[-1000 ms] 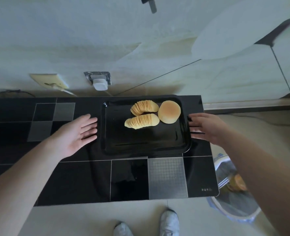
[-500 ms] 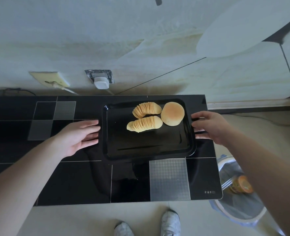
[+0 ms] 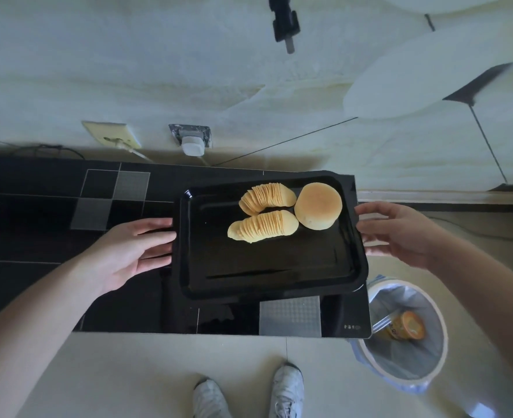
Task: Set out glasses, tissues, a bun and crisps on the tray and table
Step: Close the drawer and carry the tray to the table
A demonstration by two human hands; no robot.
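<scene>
A black tray (image 3: pixel 273 282) sits over the right part of the black tiled table (image 3: pixel 128 300), its right rim past the table's edge. A shadow beneath it suggests it is raised a little. On it lie a round bun (image 3: pixel 318 210) at the far right and two fanned stacks of crisps (image 3: pixel 266 198) (image 3: pixel 262 227) beside it. My left hand (image 3: pixel 128 251) grips the tray's left rim. My right hand (image 3: pixel 397 233) grips the right rim, thumb on top. No glasses or tissues are in view.
A lined waste bin (image 3: pixel 370 354) stands on the floor right of the table, with an orange cup (image 3: pixel 406 325) inside. A wall socket (image 3: pixel 112 137) and a white plug (image 3: pixel 192 144) with cables sit behind the table. My shoes (image 3: pixel 285 390) are at the near edge.
Both hands have closed in on the tray's ends and taken hold. The tray has shifted to the right, toward the table's right edge, and looks slightly lifted.
</scene>
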